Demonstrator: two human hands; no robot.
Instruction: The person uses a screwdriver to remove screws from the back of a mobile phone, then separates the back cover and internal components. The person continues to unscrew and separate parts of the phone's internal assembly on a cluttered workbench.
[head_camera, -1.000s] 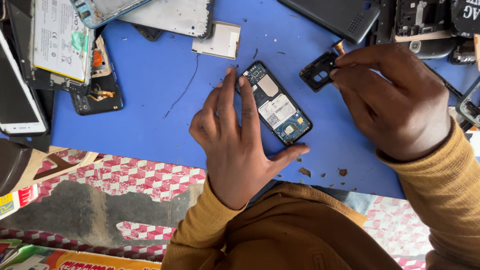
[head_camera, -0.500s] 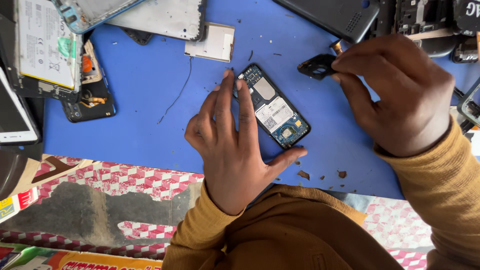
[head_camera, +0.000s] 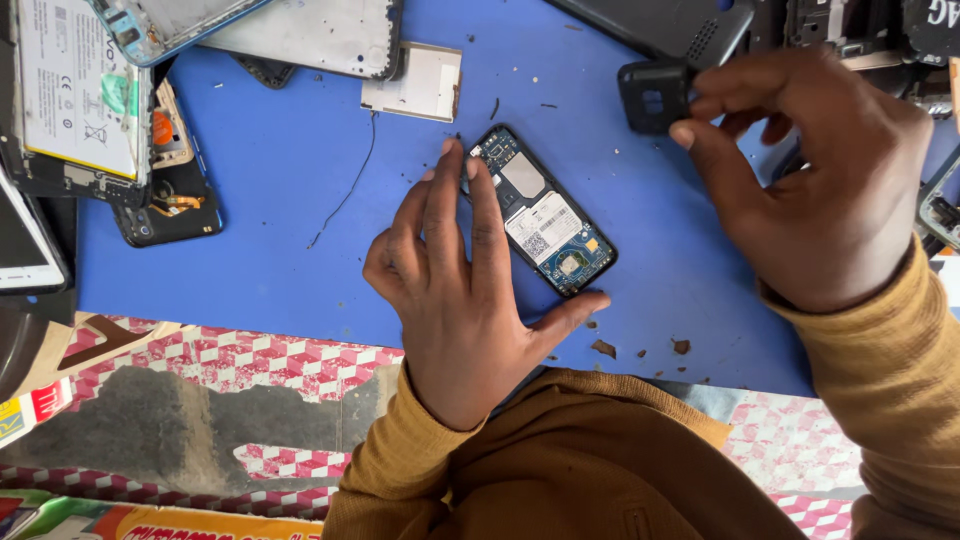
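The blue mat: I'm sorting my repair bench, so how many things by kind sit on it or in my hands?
Opened small phone under left hand: 1
Black plastic piece in right hand: 1
Battery: 1
Beige flat square part: 1
Loose thin black wire: 1
Total: 5; the phone shells at the edges are cut off, so they are left uncounted.

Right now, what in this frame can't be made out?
- Head view: the left hand covers the left edge of the opened phone.
- The right hand hides part of the small black part it pinches.
- The battery and dark casing are cut by the top edge.
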